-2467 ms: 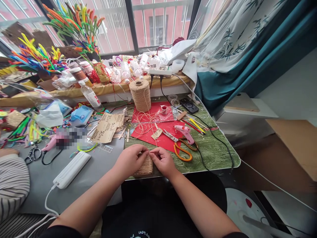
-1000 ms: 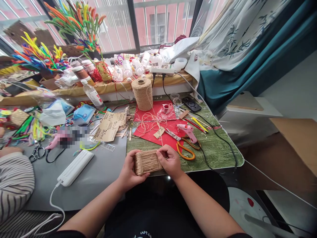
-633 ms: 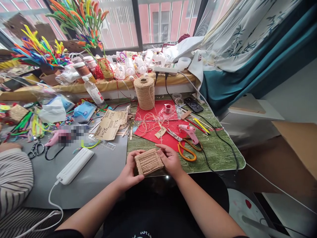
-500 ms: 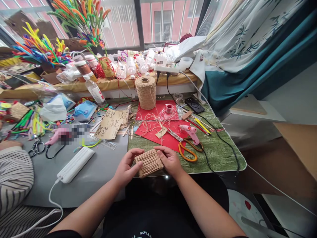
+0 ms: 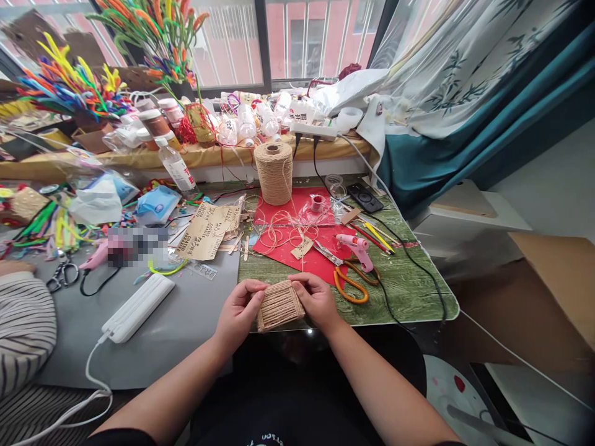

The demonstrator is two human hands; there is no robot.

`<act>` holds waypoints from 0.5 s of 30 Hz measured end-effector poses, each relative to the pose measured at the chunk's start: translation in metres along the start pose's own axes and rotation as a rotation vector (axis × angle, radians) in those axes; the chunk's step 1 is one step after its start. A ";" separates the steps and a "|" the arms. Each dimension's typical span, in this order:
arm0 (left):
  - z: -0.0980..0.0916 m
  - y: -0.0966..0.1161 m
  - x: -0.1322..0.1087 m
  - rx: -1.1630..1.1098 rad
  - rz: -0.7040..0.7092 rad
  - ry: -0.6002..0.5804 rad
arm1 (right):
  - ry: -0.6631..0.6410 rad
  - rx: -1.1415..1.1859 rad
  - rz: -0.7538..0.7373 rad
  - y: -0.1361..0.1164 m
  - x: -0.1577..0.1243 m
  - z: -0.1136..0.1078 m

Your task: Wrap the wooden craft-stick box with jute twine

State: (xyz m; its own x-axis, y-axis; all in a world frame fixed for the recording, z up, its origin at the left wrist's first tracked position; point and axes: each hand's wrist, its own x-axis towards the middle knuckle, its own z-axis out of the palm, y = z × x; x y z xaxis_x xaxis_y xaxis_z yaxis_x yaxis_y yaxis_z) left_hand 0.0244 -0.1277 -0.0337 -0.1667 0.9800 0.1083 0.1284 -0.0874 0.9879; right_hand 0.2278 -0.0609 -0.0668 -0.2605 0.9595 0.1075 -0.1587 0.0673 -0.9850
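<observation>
A small square piece wrapped in jute twine (image 5: 279,306) is held at the near edge of the green table (image 5: 409,291). My left hand (image 5: 238,313) grips its left side with curled fingers. My right hand (image 5: 318,300) is closed on its right side, fingertips at the top edge. A thin strand of twine runs from the piece up over the red sheet (image 5: 297,244) to the big twine spool (image 5: 274,173) at the back.
Orange-handled scissors (image 5: 349,282) and a pink glue gun (image 5: 357,249) lie just right of my hands. A white power strip (image 5: 138,306) sits on the grey mat at left. Another person's striped sleeve (image 5: 23,328) is at far left. Bottles crowd the sill.
The wrapped piece was lifted from lying under my hands and turned in both hands, from edge-on to its flat face showing. Both hands stayed on it throughout.
</observation>
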 end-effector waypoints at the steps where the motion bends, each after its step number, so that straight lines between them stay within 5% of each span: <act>1: 0.001 -0.001 -0.001 0.019 0.004 0.003 | -0.005 0.025 0.020 0.000 0.001 0.001; 6: -0.001 -0.001 0.002 0.100 0.000 -0.010 | -0.005 0.042 0.059 0.001 0.003 0.001; 10: -0.009 0.020 0.014 0.210 -0.022 -0.156 | 0.011 0.008 0.043 0.001 0.002 0.000; 15: 0.008 0.062 0.017 0.628 0.236 -0.281 | -0.006 0.016 0.041 0.001 0.001 -0.002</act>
State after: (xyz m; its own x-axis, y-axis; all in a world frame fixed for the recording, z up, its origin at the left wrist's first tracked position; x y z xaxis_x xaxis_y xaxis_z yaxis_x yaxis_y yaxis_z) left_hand 0.0374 -0.1150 0.0281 0.1814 0.9639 0.1950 0.6811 -0.2662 0.6821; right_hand 0.2288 -0.0590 -0.0680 -0.2730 0.9596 0.0680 -0.1631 0.0235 -0.9863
